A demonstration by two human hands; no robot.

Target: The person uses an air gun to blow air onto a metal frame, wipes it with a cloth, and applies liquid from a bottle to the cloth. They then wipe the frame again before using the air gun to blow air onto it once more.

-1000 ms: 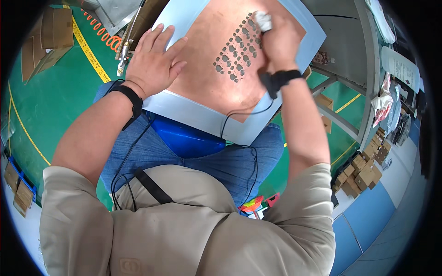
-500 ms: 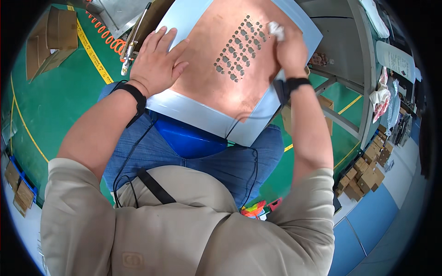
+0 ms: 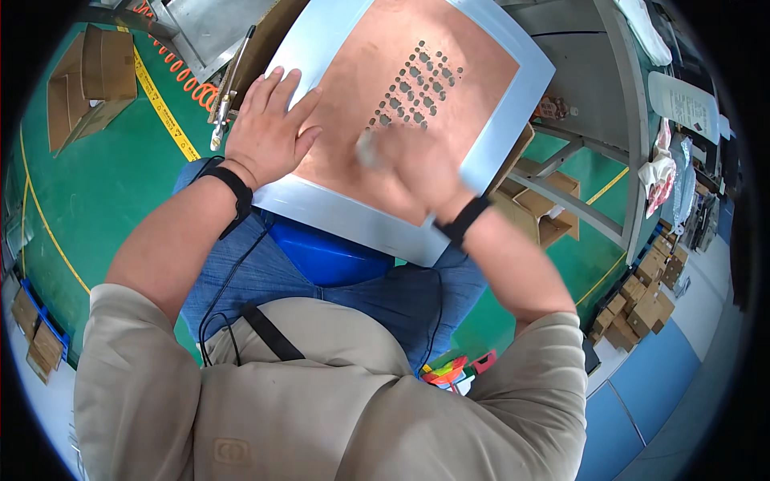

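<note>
A copper-coloured sheet (image 3: 353,80) with a pale grey-white border (image 3: 345,220) lies tilted in front of me, above my knees. Dark grey rounded marks or cutouts (image 3: 417,74) run in slanting rows across its middle. My left hand (image 3: 270,120) rests flat on the left border, fingers spread over the edge of the copper area. Low on the copper, below the rows, my right hand (image 3: 417,164) is closed around a crumpled whitish wad, perhaps cloth or tissue (image 3: 367,151). Motion blurs that hand, and it hides part of the lowest marks.
Beside the sheet's left edge lies a metal-tipped air gun (image 3: 220,120), near a coiled orange hose (image 3: 188,74). An open cardboard box (image 3: 95,84) stands on the green floor at left. To the right are a grey metal frame (image 3: 634,120), another open carton (image 3: 553,228) and stacked small boxes (image 3: 634,297).
My right hand has swept the wad from the sheet's upper right down and left to its lower middle. My left hand stays on the left border.
</note>
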